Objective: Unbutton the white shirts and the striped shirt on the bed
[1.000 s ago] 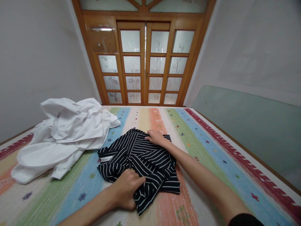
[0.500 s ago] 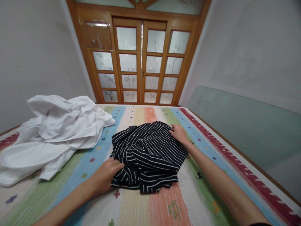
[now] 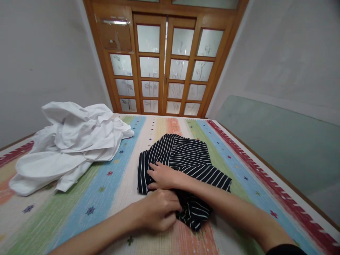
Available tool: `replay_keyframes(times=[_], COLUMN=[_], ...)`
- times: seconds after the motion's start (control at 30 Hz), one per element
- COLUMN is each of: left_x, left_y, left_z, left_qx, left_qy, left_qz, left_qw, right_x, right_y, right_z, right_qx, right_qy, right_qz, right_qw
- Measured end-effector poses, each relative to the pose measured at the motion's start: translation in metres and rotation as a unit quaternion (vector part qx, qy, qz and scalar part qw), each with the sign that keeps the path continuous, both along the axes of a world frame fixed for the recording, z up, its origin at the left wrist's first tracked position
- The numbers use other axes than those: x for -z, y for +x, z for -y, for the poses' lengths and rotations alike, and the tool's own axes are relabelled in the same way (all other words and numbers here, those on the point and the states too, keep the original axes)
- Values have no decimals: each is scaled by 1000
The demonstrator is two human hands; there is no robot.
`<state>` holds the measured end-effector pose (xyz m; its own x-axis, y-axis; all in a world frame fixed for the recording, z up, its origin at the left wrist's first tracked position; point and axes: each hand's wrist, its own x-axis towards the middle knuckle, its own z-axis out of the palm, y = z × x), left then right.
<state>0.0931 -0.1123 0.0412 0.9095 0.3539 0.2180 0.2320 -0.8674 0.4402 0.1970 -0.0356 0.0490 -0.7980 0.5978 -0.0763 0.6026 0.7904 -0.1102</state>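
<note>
A black garment with thin white stripes (image 3: 186, 157) lies partly folded in the middle of the striped bed cover (image 3: 106, 191). My right hand (image 3: 160, 175) rests flat on its near left part, fingers stretched out and pointing left. My left hand (image 3: 159, 209) sits just in front of it at the garment's near edge, its fingers curled around a fold of the striped cloth. The two hands lie close together, almost touching.
A crumpled pile of white cloth (image 3: 71, 141) lies on the left of the bed. Wooden doors with frosted glass panes (image 3: 164, 67) stand beyond the bed's far end. A pale green headboard or panel (image 3: 281, 141) runs along the right side.
My right hand left the garment's far right corner and came down onto its near left part. My left hand moved right to the near edge. The garment now lies flatter and more folded.
</note>
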Motion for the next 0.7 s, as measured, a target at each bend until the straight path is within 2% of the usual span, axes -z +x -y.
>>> replay_keyframes(times=[0.1,0.2,0.23,0.3,0.37,0.43,0.53,0.6,0.7], left_x=[-1,-5,-7,-8,-4,3,15,18,9], left_y=[-27,-59,-69,-89,-104,-112,-115,-112,-110], left_z=[-7,-22,-28,-37,-42,-42,-39,-40,-45], left_qx=[-68,-187,-199,-186,-169,-162,-185,-227,-314], left_qy=[2,4,-1,0,-7,-15,-4,-3,-74], left_qz=[84,126,116,55,-17,-55,-31,14,102], left_qw=[994,974,973,981,986,985,982,974,941], right_x=[10,10,8,2,-4,-8,-10,-11,-8], right_y=[16,41,50,66,79,86,93,96,101], right_z=[7,9,8,7,7,9,23,38,67], right_qx=[-76,-144,-155,-156,-135,-92,-35,-34,-54], right_qy=[-2,-105,-159,-254,-286,-229,-64,14,54], right_qz=[-83,-131,-133,-128,-128,-145,-170,-169,-143], right_qw=[994,975,966,946,940,958,983,985,987])
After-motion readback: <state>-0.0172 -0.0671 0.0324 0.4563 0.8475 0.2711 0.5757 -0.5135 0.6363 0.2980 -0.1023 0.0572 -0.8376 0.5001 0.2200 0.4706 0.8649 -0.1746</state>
